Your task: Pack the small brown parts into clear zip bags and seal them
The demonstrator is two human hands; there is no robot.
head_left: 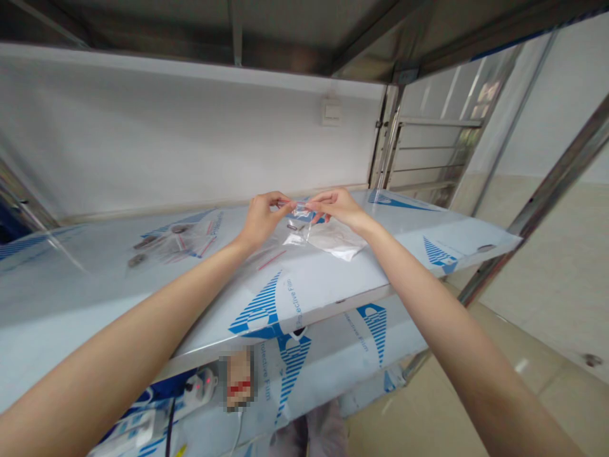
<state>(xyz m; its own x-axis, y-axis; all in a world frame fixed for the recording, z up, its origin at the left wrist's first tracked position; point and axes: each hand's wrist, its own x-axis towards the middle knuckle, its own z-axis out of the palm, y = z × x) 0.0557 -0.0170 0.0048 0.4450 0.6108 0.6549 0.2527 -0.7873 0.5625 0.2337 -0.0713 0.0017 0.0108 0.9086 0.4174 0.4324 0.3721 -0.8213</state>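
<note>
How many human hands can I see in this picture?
2. The left hand and right hand meet above a shelf covered in blue-printed white protective film, their fingertips pinching a small clear plastic bag. Others could be out of view.

Clear bag (299,212), blue-striped emblems (259,311) on pale protective film (314,285)

Our left arm (124,333) and our right arm (442,311) reach forward from the near side. Our left hand (262,219) and our right hand (339,208) come very near each other in the far middle, and the fingers (284,201) of both are pinching.
</note>
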